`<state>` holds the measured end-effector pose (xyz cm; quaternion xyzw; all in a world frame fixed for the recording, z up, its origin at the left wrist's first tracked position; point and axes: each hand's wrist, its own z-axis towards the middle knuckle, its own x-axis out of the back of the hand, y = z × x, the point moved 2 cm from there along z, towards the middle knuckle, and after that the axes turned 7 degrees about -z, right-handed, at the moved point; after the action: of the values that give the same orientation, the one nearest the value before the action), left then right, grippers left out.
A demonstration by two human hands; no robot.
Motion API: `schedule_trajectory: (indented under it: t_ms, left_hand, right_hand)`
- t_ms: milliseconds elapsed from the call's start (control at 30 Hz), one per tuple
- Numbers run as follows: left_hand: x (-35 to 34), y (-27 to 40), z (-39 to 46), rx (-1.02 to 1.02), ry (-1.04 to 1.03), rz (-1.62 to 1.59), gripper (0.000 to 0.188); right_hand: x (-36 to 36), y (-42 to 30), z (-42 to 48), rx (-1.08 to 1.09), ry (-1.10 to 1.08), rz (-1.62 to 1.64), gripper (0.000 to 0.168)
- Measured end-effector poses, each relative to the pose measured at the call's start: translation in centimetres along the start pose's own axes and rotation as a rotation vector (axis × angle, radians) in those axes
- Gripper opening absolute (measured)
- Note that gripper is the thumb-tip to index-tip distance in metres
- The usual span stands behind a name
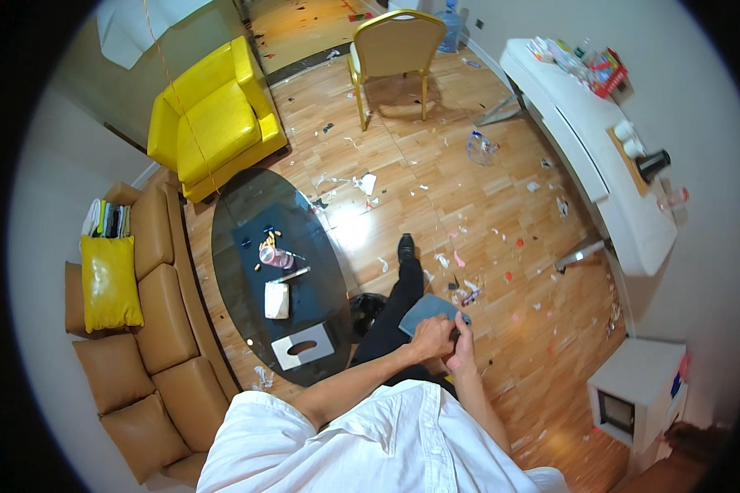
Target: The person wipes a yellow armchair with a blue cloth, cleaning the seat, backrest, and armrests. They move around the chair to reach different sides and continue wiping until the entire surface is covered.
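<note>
Both of my hands meet over my lap. A folded blue-grey cloth (428, 313) lies beneath and beyond them, over my dark trouser leg. My left hand (433, 338) and my right hand (462, 346) overlap at the cloth's near edge; which fingers grip it is partly hidden. To the left stands an oval dark glass table (240, 203). On it are a pink-tinted clear cup (276, 257), scattered yellowish snack pieces (270, 239), a white packet (277, 301) and a white tissue box (303, 346).
A brown leather sofa (168, 314) and a yellow armchair (216, 132) stand left. A black-lined bin (367, 311) is beside the table. Paper scraps (367, 183) litter the wooden floor. Ahead is a chair (399, 46); a white desk (641, 240) and a small cabinet (638, 363) are right, near another person's hand (694, 436).
</note>
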<state>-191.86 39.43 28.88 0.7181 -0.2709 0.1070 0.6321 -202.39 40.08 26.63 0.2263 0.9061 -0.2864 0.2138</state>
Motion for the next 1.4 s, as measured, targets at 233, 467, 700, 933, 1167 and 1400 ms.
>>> schedule_trajectory:
  t_ms: [233, 467, 700, 933, 1167, 1400]
  left_hand:
    - [9.7, -5.0, 15.7, 0.009, -0.191, -0.028, 0.032]
    - [28.7, -12.0, 25.4, 0.383, 0.182, -0.722, 0.028]
    - [43.1, -18.6, 25.7, 0.677, 0.815, -1.018, 0.037]
    - [51.6, -24.6, 29.2, 0.833, 1.090, -1.251, 0.021]
    - [62.1, -29.4, 40.5, 0.876, 1.127, -1.315, 0.027]
    - [73.2, -34.5, 47.8, 0.814, 1.222, -1.270, 0.031]
  right_hand:
    - [-9.1, -8.4, 16.0, -0.118, 0.055, -0.056, 0.034]
    - [-29.6, -16.6, 29.8, 0.008, -0.038, -0.368, 0.031]
    - [-44.2, -21.1, 41.0, -0.120, -0.191, -0.572, 0.032]
    - [-54.3, -18.9, 52.5, -0.240, -0.274, -0.712, 0.026]
    - [-69.2, -21.0, 60.9, -0.411, -0.344, -0.955, 0.030]
    - [-86.0, -25.0, 72.7, -0.158, -0.478, -1.107, 0.032]
